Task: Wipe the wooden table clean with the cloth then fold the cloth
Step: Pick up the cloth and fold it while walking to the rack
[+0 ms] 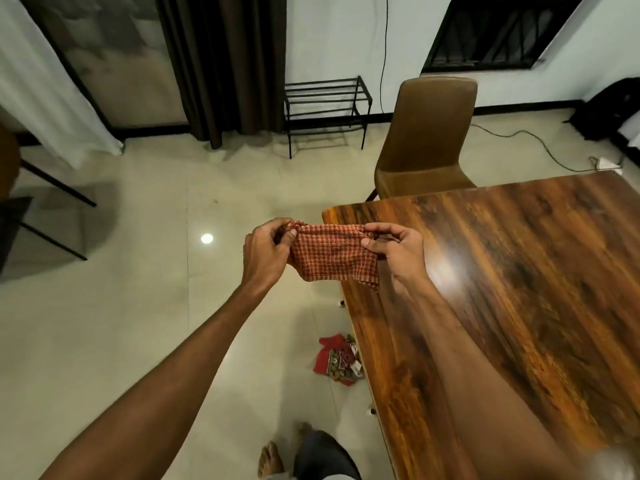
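And there was the cloth (332, 259), up in the air, clear of the wood and strung between two grips. The left hand (266, 252) pinched one top corner, thumb pressed down over bunched fabric. The right hand (398, 252) pinched the opposite corner between thumb and fingertips, the other fingers loosely curled behind. Each grip was closed on fabric, neither one spread.

Between the grips the top edge ran nearly taut, and below them the chequered red weave hung in a short, thick panel. It looked doubled over already, though I couldn't count the layers. Holding it by the top corners made sense: the weight pulled the hanging part straight and the edges could line up without a surface beneath.

The counter (519, 289) lay under and beyond the right grip, its near corner just below the cloth's hanging edge, while the left grip was out past the edge, above bare floor. The wood carried a bright lamp glare and I saw no crumbs on it, so I judged the wiping done and the folding under way.

The next fold would want the two grips brought together, or the cloth laid on the wood beside the right grip. A loose corner slipping from either pinch seemed the chief risk.

Well beyond both grips stood a brown chair (429, 133), and down below them some red scraps (337, 358) lay on the floor.
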`<control>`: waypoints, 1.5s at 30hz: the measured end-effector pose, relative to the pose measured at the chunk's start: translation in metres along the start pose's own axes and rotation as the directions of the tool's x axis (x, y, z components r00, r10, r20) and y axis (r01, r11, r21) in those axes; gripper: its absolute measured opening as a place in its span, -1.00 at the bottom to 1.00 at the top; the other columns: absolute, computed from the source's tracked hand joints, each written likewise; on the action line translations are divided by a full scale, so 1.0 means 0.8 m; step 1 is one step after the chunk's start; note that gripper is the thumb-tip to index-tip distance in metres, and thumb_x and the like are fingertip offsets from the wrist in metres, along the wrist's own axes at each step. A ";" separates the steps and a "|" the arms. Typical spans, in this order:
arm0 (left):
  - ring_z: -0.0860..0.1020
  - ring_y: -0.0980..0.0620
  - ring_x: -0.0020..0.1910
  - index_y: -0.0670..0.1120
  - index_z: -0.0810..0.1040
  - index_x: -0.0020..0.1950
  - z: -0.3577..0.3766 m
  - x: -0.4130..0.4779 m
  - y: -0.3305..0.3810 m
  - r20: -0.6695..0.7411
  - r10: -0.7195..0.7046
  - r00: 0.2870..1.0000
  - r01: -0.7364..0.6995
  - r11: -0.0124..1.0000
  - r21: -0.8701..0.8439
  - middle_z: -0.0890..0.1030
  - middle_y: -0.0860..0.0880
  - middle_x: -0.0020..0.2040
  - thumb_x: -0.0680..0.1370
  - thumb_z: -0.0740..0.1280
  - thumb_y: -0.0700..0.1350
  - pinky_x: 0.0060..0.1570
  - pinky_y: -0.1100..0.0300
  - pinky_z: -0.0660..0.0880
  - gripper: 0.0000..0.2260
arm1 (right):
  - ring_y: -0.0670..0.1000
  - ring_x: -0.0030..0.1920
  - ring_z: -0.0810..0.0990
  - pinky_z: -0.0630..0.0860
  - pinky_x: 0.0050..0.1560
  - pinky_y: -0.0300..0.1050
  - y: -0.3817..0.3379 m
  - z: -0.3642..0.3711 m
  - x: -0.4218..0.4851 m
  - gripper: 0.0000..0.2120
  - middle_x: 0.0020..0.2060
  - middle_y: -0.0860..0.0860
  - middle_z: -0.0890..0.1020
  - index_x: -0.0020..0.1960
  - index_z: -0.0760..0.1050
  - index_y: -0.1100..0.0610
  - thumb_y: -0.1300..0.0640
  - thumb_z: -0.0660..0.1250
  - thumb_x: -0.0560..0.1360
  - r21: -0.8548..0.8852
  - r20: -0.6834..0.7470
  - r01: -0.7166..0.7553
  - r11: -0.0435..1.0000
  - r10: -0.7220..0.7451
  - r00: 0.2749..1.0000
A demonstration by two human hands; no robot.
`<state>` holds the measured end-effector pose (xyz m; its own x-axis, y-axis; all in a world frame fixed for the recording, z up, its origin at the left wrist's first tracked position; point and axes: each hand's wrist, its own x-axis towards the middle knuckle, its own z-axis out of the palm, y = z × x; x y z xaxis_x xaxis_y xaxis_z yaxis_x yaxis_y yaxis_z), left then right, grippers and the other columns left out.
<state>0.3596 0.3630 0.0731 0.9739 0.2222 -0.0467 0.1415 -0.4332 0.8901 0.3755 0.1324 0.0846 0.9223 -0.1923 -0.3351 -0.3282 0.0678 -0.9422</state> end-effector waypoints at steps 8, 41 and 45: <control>0.69 0.07 -0.07 -0.01 0.61 0.22 -0.011 0.182 -0.006 0.120 -0.025 0.993 0.064 0.938 -0.341 0.64 -0.14 0.15 0.60 0.30 -0.35 -0.25 0.19 0.64 -0.69 | 0.15 0.00 0.76 0.70 -0.18 -0.08 -0.038 0.086 0.163 -0.70 0.02 0.19 0.75 0.12 0.69 0.28 0.50 0.46 0.43 0.122 -0.026 -0.006 0.992 0.009 1.000; 0.35 0.04 0.48 -0.09 0.53 0.44 0.057 1.094 0.033 0.465 0.060 0.883 -0.018 0.995 -0.094 0.41 0.00 0.47 0.43 0.31 -0.52 0.24 0.51 0.35 -0.38 | 0.14 0.36 0.59 0.53 0.41 0.10 -0.284 0.331 0.935 -0.47 0.39 0.16 0.60 0.45 0.52 0.18 0.53 0.24 0.55 0.261 0.249 -0.133 0.956 0.066 0.966; 0.30 0.12 0.46 -0.04 0.49 0.48 0.116 1.171 0.041 0.431 0.029 0.902 0.014 0.995 -0.094 0.35 0.08 0.49 0.51 0.33 -0.46 0.31 0.45 0.29 -0.41 | 0.13 0.41 0.56 0.61 0.32 0.05 -0.297 0.300 1.045 -0.49 0.42 0.08 0.57 0.43 0.53 0.20 0.52 0.27 0.54 0.199 0.292 -0.172 0.965 0.109 0.950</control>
<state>1.2933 0.4755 0.0167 0.9589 -0.1886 -0.2122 0.1374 -0.3457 0.9282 1.2736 0.1904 0.0281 0.9001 0.1102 -0.4216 -0.4347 0.2936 -0.8514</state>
